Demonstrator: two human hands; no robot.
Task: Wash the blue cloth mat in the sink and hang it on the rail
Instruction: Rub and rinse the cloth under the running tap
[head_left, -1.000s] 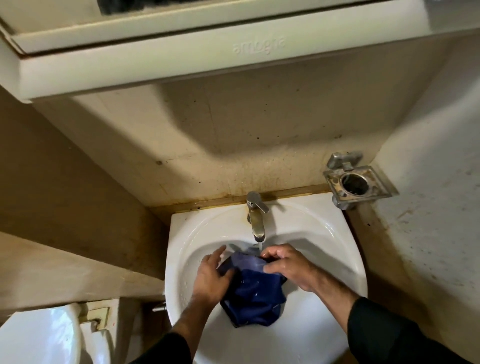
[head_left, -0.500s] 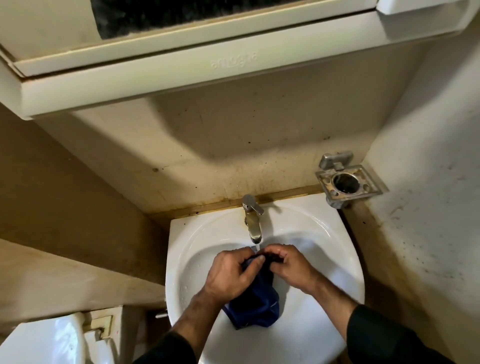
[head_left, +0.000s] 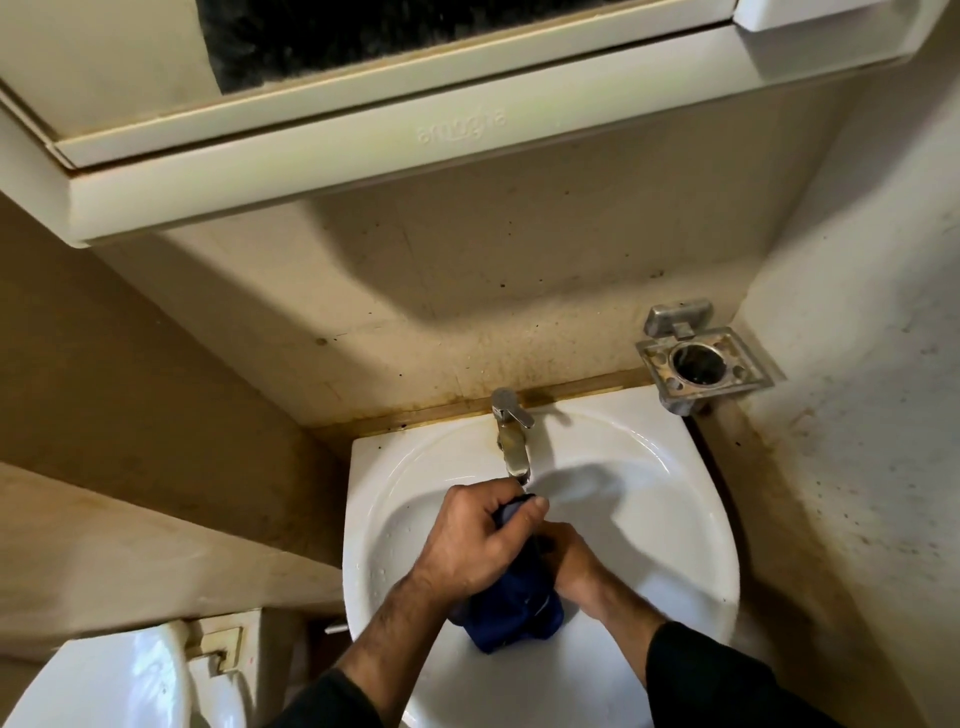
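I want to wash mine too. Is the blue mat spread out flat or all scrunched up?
Scrunched up. The blue mat is a bunched wad in the sink, gripped by the left hand and right hand.

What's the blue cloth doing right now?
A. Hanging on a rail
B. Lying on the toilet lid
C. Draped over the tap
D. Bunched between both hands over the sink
D: the left hand and right hand both grip the bunched blue cloth above the white sink, just below the tap.
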